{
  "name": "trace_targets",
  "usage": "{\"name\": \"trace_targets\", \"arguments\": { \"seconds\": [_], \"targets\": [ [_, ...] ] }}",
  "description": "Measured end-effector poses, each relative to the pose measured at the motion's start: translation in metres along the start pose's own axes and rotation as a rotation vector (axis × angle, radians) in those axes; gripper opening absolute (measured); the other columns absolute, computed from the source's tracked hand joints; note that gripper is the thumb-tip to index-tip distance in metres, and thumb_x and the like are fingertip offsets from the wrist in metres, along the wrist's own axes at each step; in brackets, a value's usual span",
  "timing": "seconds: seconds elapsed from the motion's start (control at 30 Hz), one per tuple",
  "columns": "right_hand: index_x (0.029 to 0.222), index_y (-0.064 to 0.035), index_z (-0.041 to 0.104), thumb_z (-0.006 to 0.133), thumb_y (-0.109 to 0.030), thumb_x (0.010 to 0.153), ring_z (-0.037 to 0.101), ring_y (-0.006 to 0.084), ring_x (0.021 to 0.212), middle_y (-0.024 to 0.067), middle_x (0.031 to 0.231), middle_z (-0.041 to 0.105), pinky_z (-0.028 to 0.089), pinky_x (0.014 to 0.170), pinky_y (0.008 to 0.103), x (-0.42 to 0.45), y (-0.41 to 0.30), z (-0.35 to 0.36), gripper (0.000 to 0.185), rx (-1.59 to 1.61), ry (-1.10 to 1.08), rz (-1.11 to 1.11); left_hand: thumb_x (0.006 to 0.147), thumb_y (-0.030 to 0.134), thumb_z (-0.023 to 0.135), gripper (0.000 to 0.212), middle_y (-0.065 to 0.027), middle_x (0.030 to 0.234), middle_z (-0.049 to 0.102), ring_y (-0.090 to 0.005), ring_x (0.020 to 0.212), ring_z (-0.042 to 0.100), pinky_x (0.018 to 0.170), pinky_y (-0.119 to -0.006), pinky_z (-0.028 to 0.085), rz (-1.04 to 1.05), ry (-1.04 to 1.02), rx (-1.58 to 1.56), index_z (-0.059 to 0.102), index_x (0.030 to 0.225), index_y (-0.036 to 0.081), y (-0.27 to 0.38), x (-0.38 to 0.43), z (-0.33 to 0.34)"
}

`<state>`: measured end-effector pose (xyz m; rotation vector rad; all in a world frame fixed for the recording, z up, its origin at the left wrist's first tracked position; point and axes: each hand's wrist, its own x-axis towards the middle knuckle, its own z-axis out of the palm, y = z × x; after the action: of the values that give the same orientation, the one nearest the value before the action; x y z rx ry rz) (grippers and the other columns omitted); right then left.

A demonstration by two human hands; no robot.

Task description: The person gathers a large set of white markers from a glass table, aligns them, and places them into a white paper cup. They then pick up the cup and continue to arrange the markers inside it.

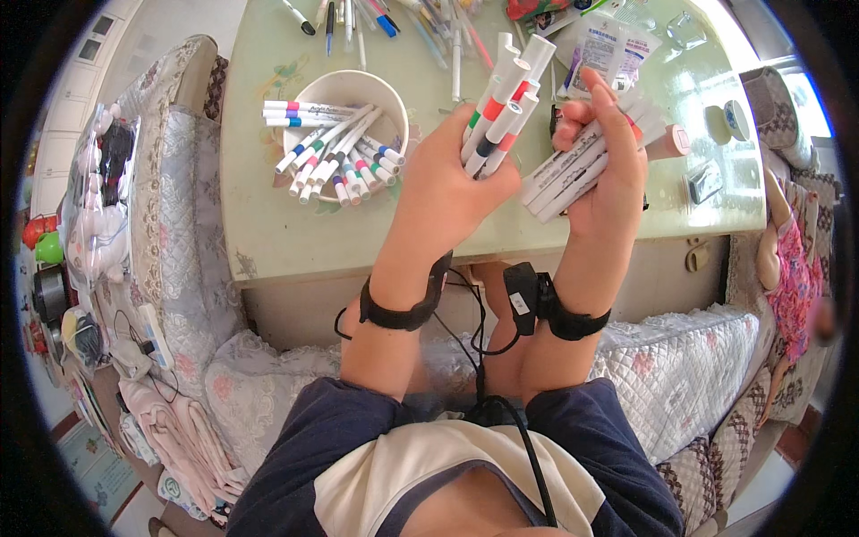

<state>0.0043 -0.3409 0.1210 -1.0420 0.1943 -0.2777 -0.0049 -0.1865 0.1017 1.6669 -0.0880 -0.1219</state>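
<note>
My left hand grips a bunch of white marker pens with red, green and black bands, their ends pointing up and away from me. Close beside it, my right hand is wrapped around a second bunch of white markers, whose near ends stick out toward the left hand. The far ends of that bunch are partly blurred. Left of both hands stands a round white tub. Several white markers with coloured bands lean in it and stick out over its near rim.
Loose pens lie along the far side of the glass-topped table. Printed plastic packets, a clear glass and a small blue-and-white cup are at the right. A person is on a seat at far right. Cables hang between my forearms.
</note>
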Motion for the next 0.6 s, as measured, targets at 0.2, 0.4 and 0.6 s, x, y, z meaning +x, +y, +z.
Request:
{"name": "trace_targets", "arguments": {
  "seconds": [0.2,0.4,0.6],
  "targets": [
    [0.121,0.0063,0.057,0.066,-0.015,0.090,0.066,0.0149,0.072,0.0129,0.089,0.070,0.051,0.063,0.0260,-0.003,0.004,0.010,0.039,0.043,-0.056,0.035,0.077,0.030,0.080,0.039,-0.0043,0.080,0.067,-0.0075,0.072,0.059,0.065,-0.027,0.049,-0.009,-0.062,-0.150,0.067,0.101,0.002,0.005,-0.001,0.006],
    [0.115,0.0043,0.062,0.067,-0.014,0.090,0.064,0.0121,0.077,0.0070,0.091,0.067,0.051,0.065,0.0259,-0.006,0.012,0.007,0.031,0.000,-0.005,0.005,0.078,0.026,0.078,0.035,-0.0111,0.080,0.067,-0.0195,0.070,0.063,0.066,-0.032,0.050,0.009,-0.073,0.067,0.066,0.098,0.000,0.004,-0.001,0.007],
    [0.117,0.0035,0.064,0.066,-0.014,0.091,0.064,0.0114,0.081,0.0060,0.096,0.068,0.052,0.070,0.0275,-0.006,0.012,0.003,0.031,-0.038,0.008,0.067,0.076,0.021,0.076,0.031,-0.0033,0.079,0.066,-0.0095,0.069,0.055,0.065,-0.027,0.048,0.064,-0.180,0.132,0.065,0.099,0.002,0.006,-0.002,0.005]
  ]
}}
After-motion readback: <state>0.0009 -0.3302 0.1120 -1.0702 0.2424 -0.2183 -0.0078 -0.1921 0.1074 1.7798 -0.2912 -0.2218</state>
